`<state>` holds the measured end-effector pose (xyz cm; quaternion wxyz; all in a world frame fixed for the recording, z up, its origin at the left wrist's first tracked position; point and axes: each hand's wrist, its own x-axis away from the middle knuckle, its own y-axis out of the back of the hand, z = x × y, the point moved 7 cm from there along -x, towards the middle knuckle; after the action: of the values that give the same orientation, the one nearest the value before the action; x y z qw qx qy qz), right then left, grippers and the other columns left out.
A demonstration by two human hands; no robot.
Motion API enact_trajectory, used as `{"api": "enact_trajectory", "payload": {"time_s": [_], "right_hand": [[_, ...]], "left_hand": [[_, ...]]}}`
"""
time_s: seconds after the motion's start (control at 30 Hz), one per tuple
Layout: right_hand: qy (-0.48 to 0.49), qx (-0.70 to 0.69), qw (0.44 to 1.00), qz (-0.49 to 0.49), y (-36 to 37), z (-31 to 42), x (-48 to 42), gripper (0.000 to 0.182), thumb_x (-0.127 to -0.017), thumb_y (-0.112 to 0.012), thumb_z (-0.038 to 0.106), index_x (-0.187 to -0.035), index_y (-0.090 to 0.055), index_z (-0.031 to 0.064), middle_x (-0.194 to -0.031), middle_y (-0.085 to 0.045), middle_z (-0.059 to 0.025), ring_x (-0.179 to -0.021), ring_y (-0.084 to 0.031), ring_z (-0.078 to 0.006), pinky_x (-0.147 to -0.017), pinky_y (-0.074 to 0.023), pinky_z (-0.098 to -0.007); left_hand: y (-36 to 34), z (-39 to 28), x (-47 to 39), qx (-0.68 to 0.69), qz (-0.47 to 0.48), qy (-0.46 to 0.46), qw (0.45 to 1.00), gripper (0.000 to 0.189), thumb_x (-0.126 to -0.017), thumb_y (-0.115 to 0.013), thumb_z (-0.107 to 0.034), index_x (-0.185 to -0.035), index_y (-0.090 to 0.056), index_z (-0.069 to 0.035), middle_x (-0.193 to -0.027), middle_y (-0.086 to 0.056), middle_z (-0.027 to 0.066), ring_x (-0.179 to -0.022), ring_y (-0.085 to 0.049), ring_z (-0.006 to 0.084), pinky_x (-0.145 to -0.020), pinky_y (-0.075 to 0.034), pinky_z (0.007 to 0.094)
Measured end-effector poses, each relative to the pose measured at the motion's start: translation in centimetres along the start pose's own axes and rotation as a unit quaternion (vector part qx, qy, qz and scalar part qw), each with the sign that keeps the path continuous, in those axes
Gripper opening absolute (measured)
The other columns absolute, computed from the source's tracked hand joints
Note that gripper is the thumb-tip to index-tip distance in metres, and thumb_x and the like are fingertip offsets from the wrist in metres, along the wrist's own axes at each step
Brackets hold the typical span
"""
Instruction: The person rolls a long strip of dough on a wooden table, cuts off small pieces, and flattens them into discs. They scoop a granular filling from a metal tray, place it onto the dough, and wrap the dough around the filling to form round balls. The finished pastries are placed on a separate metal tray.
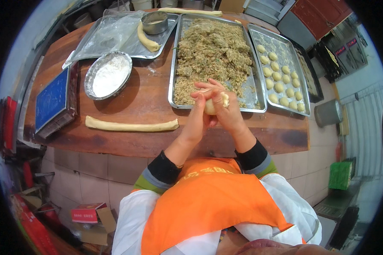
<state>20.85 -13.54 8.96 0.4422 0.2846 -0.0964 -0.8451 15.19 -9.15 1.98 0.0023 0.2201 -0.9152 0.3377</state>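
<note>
My left hand [195, 119] and my right hand [229, 110] are cupped together around a pale dough ball [210, 107]. A ragged bit of dough [225, 99] pokes out by the fingers of the right. Both are over the near edge of a metal tray [217, 109] heaped with a crumbly brown-green filling [214, 47]. Left of my wrists, a long dough roll [131, 123] lies on the wooden table [153, 140]. My fingers partly hide the ball.
A bowl of white flour [110, 78] stands beside a blue-topped box-shaped device [52, 98]. Behind are a tray with plastic sheeting [105, 35], a curved dough piece [146, 40] and a round metal tin [154, 23]. At right, another tray [258, 35] carries several dough balls [276, 76].
</note>
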Motion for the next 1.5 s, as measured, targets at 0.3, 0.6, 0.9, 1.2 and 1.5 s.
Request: {"api": "enact_trajectory", "payload": {"time_s": [0.3,0.6,0.9,1.2,1.5], "right_hand": [[0.017,-0.040,0.998,-0.038,-0.4,0.5,-0.4,0.061,-0.098,-0.037,0.054,-0.107,-0.069,0.0034,-0.117,-0.066,-0.0141,-0.131,-0.044,-0.0325,-0.112,-0.0248,-0.0481],[0.026,-0.071,0.994,-0.080,0.5,0.9,-0.1,0.053,-0.100,-0.035,0.047,-0.111,-0.065,0.0054,-0.120,-0.063,-0.0158,-0.129,-0.045,-0.0328,-0.109,-0.0308,-0.0450],[0.065,-0.053,0.995,-0.052,0.5,1.7,-0.2,0.063,-0.099,-0.034,0.054,-0.103,-0.072,0.0031,-0.122,-0.062,-0.0182,-0.137,-0.034,-0.0343,-0.112,-0.0258,-0.0488],[0.013,-0.072,0.997,0.007,0.5,1.2,0.0,0.063,-0.099,-0.031,0.054,-0.106,-0.072,0.0060,-0.129,-0.058,-0.0160,-0.139,-0.030,-0.0341,-0.112,-0.0251,-0.0500],[-0.006,-0.135,0.991,0.020,0.0,0.1,0.1,0.062,-0.100,-0.030,0.053,-0.107,-0.072,0.0075,-0.129,-0.058,-0.0165,-0.140,-0.028,-0.0345,-0.112,-0.0246,-0.0506]], "left_hand": [[0.1,-0.6,-0.1,-0.025,0.075,-0.004,0.997,0.046,-0.101,-0.038,-0.044,-0.132,-0.042,-0.011,-0.115,-0.049,0.0034,-0.098,-0.048,0.0118,-0.079,-0.041,0.0274],[-0.8,-1.8,0.6,-0.093,0.136,-0.094,0.982,0.050,-0.099,-0.040,-0.052,-0.125,-0.042,-0.010,-0.087,-0.049,-0.0010,-0.060,-0.041,0.0027,-0.050,-0.029,0.0167],[-0.7,-2.0,0.9,-0.111,0.089,-0.122,0.982,0.060,-0.097,-0.035,-0.059,-0.125,-0.043,-0.007,-0.081,-0.049,-0.0026,-0.056,-0.040,0.0034,-0.048,-0.030,0.0178],[-0.7,-1.4,0.9,-0.061,0.074,-0.117,0.989,0.059,-0.097,-0.037,-0.060,-0.117,-0.050,-0.006,-0.078,-0.051,-0.0016,-0.058,-0.042,0.0046,-0.049,-0.030,0.0178],[-0.4,-0.2,0.4,0.027,0.135,-0.052,0.989,0.057,-0.097,-0.039,-0.057,-0.118,-0.050,-0.006,-0.080,-0.051,-0.0020,-0.060,-0.043,0.0045,-0.050,-0.031,0.0173]]}}
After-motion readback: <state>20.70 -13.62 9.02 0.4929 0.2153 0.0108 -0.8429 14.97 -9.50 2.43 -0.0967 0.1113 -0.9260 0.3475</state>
